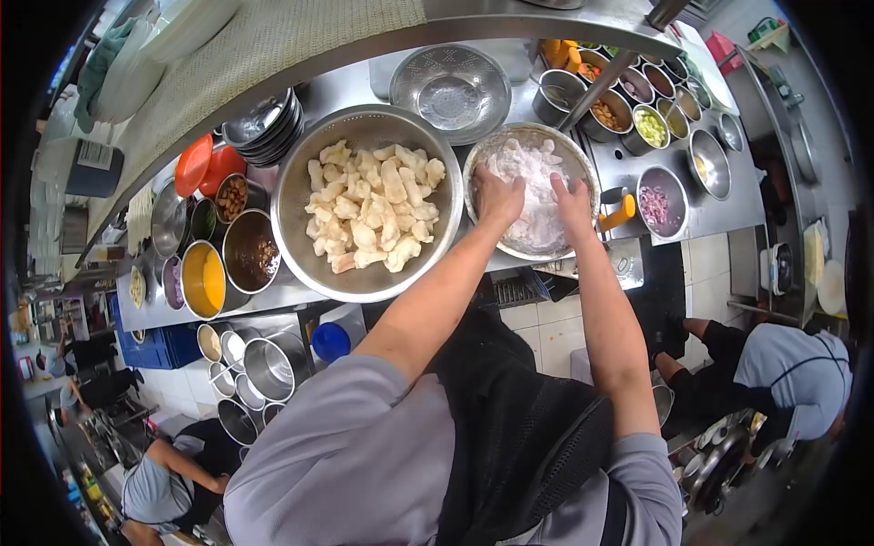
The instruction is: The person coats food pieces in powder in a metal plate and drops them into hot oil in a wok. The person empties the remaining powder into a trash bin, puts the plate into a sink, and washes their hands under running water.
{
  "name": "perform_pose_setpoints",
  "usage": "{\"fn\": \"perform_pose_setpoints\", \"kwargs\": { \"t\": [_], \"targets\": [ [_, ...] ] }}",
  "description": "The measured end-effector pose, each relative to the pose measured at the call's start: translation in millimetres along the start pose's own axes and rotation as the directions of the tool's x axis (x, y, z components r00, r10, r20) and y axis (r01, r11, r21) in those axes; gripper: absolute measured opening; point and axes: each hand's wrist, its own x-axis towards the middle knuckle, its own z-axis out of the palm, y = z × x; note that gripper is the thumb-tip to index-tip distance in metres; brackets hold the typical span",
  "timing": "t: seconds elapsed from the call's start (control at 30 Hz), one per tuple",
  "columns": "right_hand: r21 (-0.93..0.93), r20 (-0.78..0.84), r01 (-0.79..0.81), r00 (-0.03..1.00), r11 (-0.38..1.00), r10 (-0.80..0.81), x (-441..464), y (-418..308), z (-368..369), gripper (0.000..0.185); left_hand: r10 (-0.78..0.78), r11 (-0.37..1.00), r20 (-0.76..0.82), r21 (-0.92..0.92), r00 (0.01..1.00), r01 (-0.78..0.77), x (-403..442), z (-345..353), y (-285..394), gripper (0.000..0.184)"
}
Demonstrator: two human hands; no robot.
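Note:
Both hands reach into a metal bowl (pixel 587 155) that holds flour-coated pieces (pixel 533 168). My left hand (pixel 501 196) is at the bowl's left side, its fingers spread against the white pieces. At the right side of the same bowl, my right hand (pixel 572 205) has its fingers apart and touches the flour. Neither hand is closed round a piece. To the left stands a large steel bowl (pixel 296 246) with many pale, coated pieces (pixel 373 209) in it. Behind the two bowls sits an empty perforated colander (pixel 451 96).
Pots of sauce (pixel 250 250) and a stack of dark bowls (pixel 264 127) stand left. Small metal containers (pixel 651 127) and a bowl of chopped onion (pixel 663 202) are right. A shelf (pixel 364 45) overhangs the back. Co-workers (pixel 792 373) are at the lower right and lower left.

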Motion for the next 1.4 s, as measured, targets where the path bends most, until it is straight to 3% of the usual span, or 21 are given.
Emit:
{"fn": "perform_pose_setpoints", "kwargs": {
  "t": [0.1, 0.13, 0.23, 0.33, 0.43, 0.5, 0.57, 0.6, 0.67, 0.73, 0.83, 0.87, 0.93, 0.97, 1.0, 1.03, 1.13, 1.23, 1.3, 1.4],
  "targets": [
    [0.205, 0.191, -0.286, 0.950, 0.936, 0.248, -11, -25, -2, 0.095, -0.090, 0.955, 0.172, -0.265, 0.981, 0.134, 20, 1, -11, 0.092],
    [0.332, 0.193, -0.315, 0.945, 0.889, 0.262, -12, -25, 5, 0.090, -0.087, 0.917, 0.187, -0.368, 0.978, 0.152, 27, 8, -19, 0.092],
    [0.508, 0.335, -0.269, 0.937, 0.818, 0.100, -6, -18, 16, 0.086, -0.094, 0.887, 0.261, -0.416, 0.961, 0.200, 26, 18, -15, 0.090],
    [0.479, 0.422, -0.205, 0.907, 0.854, -0.019, 2, -17, 19, 0.080, -0.034, 0.769, 0.385, -0.579, 0.922, 0.270, 18, 6, 5, 0.084],
    [0.479, 0.538, -0.122, 0.823, 0.869, -0.181, -3, -30, 6, 0.076, 0.135, 0.863, 0.334, -0.502, 0.933, 0.055, 31, 1, -5, 0.067],
    [0.346, 0.511, 0.037, 0.831, 0.937, -0.221, 6, -31, -5, 0.067, 0.143, 0.929, 0.211, -0.365, 0.967, -0.057, 33, -5, -5, 0.048],
    [0.266, 0.542, 0.150, 0.794, 0.952, -0.276, 23, -27, -10, 0.061, 0.187, 0.948, 0.214, -0.295, 0.959, -0.119, 34, -14, -7, 0.041],
    [0.194, 0.455, 0.360, 0.791, 0.913, -0.409, 33, -19, -8, 0.054, 0.139, 0.940, 0.273, -0.340, 0.952, -0.040, 28, -16, -2, 0.039],
    [0.052, 0.422, 0.407, 0.819, 0.912, -0.389, 26, -34, -15, 0.055, 0.055, 0.904, 0.400, -0.408, 0.915, 0.125, 15, -23, 15, 0.033],
    [-0.069, 0.300, 0.484, 0.844, 0.872, -0.445, 25, -39, -10, 0.056, 0.108, 0.930, 0.341, -0.368, 0.934, 0.027, 12, -21, 18, 0.030],
    [0.056, 0.511, 0.307, 0.809, 0.950, -0.291, 11, -62, -23, 0.047, 0.097, 0.935, 0.259, -0.355, 0.961, 0.001, 8, -26, 23, 0.027],
    [0.236, 0.560, 0.239, 0.759, 0.942, -0.333, 24, -44, -21, 0.042, 0.117, 0.937, 0.220, -0.347, 0.968, -0.034, 5, -29, 24, 0.027],
    [0.073, 0.493, 0.470, 0.750, 0.879, -0.442, 33, -34, -34, 0.038, 0.137, 0.955, 0.186, -0.286, 0.973, -0.080, 0, -37, 26, 0.035],
    [-0.014, 0.466, 0.573, 0.729, 0.819, -0.502, 37, -30, -37, 0.036, 0.296, 0.950, 0.132, -0.139, 0.946, -0.278, 2, -36, 16, 0.039],
    [-0.195, 0.444, 0.585, 0.769, 0.787, -0.461, 22, -45, -47, 0.036, 0.455, 0.888, 0.107, 0.020, 0.884, -0.460, 8, -30, -2, 0.043],
    [-0.218, 0.434, 0.560, 0.789, 0.799, -0.434, 15, -51, -53, 0.036, 0.604, 0.769, 0.110, 0.180, 0.789, -0.613, 9, -30, -2, 0.047],
    [-0.272, 0.399, 0.524, 0.825, 0.807, -0.401, 8, -55, -63, 0.035, 0.374, 0.846, 0.267, 0.295, 0.888, -0.445, -27, -29, 23, 0.059],
    [-0.276, 0.399, 0.609, 0.777, 0.744, -0.488, 13, -45, -67, 0.035, 0.183, 0.775, 0.383, 0.510, 0.905, -0.373, -45, -25, 35, 0.062],
    [-0.260, 0.441, 0.699, 0.699, 0.666, -0.563, 22, -43, -70, 0.036, 0.161, 0.771, 0.425, 0.510, 0.891, -0.383, -40, -25, 36, 0.061],
    [-0.312, 0.426, 0.721, 0.688, 0.619, -0.587, 22, -46, -71, 0.039, 0.134, 0.771, 0.458, 0.509, 0.879, -0.383, -39, -29, 38, 0.055]
  ]
}}
